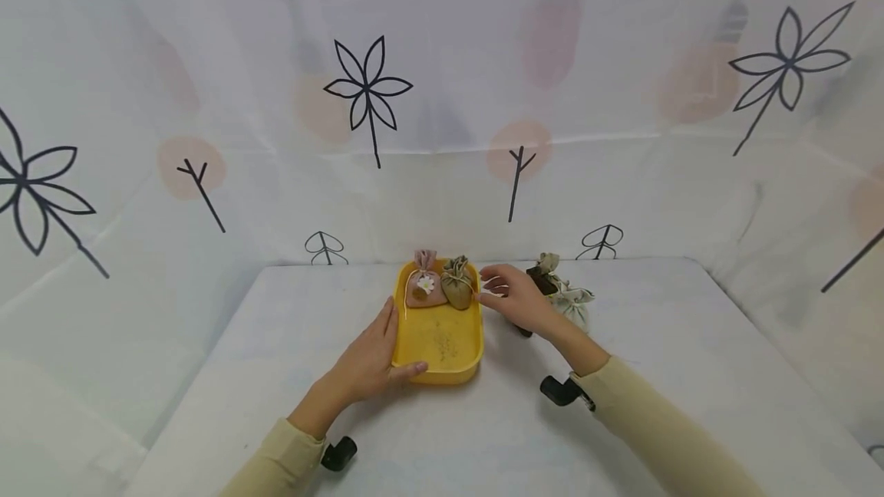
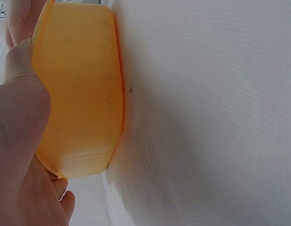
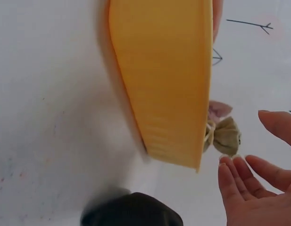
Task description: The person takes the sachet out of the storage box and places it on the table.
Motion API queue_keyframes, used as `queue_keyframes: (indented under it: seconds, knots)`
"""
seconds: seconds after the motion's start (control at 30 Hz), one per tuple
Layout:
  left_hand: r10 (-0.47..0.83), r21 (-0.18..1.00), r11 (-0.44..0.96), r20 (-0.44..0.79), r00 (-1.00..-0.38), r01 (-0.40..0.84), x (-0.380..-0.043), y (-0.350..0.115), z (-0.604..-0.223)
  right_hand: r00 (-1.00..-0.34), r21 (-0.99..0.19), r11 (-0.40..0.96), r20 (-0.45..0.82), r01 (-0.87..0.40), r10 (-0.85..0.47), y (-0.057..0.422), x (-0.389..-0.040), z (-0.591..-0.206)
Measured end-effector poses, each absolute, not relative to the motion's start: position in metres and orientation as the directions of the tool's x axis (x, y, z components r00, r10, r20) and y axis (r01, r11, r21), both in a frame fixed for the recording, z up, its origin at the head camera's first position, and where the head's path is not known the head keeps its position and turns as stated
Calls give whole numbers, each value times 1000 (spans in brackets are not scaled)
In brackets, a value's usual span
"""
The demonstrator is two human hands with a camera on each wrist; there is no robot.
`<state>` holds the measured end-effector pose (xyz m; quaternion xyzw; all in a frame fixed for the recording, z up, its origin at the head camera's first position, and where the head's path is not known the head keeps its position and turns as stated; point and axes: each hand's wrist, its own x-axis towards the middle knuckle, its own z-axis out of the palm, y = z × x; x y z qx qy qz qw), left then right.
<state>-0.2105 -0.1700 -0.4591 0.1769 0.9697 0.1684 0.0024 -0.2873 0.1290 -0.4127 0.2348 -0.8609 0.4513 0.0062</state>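
A yellow plastic tub [image 1: 421, 337] sits on the white table. Inside its far end lie a pink drawstring pouch [image 1: 433, 299] with a white flower and, on the right, an olive-green drawstring pouch [image 1: 456, 291]. My left hand [image 1: 366, 359] grips the tub's left side and near corner, the thumb over the near rim. Beside the right rim, near the olive pouch, my right hand [image 1: 518, 301] is held with fingers spread and nothing between them. In the right wrist view, the olive pouch's gathered top [image 3: 228, 136] pokes above the tub wall [image 3: 164, 84], close to the fingertips.
Right of the tub, partly behind my right hand, are a pale green pouch [image 1: 575, 307], a dark brown item [image 1: 542, 281] and another olive pouch top [image 1: 548, 262]. A patterned cloth [image 1: 442, 198] hangs behind the table's far edge. A black device [image 1: 562, 391] is on my right wrist.
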Motion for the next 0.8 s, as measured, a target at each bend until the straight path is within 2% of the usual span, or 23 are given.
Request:
queue_keyframes:
  seconds: [0.8]
  knots:
    - [362, 322, 874, 69, -929, 364, -209, -170, -455, -900, -748, 519, 253, -415, -356, 95, -329, -427]
